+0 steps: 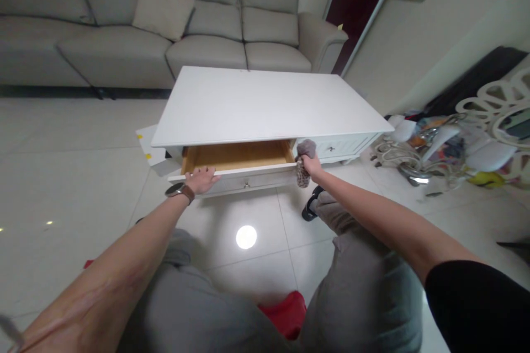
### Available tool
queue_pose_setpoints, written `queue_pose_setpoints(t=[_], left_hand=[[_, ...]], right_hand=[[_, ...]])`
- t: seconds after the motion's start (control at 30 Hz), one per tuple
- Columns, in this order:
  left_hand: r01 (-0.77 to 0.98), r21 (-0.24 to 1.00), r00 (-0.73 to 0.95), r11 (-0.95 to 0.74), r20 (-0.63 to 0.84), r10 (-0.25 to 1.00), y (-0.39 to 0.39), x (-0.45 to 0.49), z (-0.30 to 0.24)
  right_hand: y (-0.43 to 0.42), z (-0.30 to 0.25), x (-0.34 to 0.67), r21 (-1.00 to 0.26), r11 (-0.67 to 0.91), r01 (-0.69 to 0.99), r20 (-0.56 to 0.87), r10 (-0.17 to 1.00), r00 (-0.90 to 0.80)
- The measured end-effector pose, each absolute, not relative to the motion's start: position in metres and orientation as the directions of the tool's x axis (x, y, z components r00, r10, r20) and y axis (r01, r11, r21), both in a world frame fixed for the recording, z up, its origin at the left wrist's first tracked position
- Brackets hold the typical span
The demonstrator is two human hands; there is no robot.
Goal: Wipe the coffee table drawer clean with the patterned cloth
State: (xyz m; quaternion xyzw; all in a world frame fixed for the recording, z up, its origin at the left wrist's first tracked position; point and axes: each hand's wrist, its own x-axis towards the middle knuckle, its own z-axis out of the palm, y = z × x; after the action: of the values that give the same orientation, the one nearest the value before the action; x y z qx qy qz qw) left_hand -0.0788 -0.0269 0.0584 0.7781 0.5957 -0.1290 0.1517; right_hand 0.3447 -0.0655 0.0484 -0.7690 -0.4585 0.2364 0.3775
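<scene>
A white coffee table [265, 102] stands in front of me, its left drawer [271, 177] pulled out and showing a bare wooden inside. At the left end of that drawer's front, my left hand [201, 180] grips the top edge, fingers over it and thumb on the outer face. It wears a watch with a brown strap. My right hand [311, 167] is closed around a bunched grey-brown cloth [305, 150] at the drawer's right end, beside the closed right drawer [331, 148]. The fingers of this hand are partly hidden by the cloth.
A long grey sofa [202, 55] with a beige cushion [163, 9] stands behind the table. At the right, a chandelier [418, 165] and other items lie on the floor. A white box [155, 157] sits left of the table. Something red [285, 314] is between my legs.
</scene>
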Motion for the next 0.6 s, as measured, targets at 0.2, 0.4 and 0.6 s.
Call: queue_pose_setpoints(t=[0.2, 0.4, 0.6], left_hand=[[0.958, 0.114, 0.287, -0.264, -0.366, 0.885, -0.027, -0.085, 0.056], [0.938, 0.149, 0.345, -0.313, -0.313, 0.885, -0.031, -0.091, 0.051], [0.910, 0.170, 0.414, -0.378, -0.318, 0.853, -0.021, -0.114, 0.052]], right_hand=[[-0.083, 0.064, 0.323, -0.113, -0.043, 0.993, -0.159, 0.987, 0.025], [-0.078, 0.071, 0.303, 0.140, 0.046, 0.989, -0.267, 0.964, -0.007], [-0.064, 0.074, 0.276, 0.112, 0.143, 0.983, -0.305, 0.947, -0.102]])
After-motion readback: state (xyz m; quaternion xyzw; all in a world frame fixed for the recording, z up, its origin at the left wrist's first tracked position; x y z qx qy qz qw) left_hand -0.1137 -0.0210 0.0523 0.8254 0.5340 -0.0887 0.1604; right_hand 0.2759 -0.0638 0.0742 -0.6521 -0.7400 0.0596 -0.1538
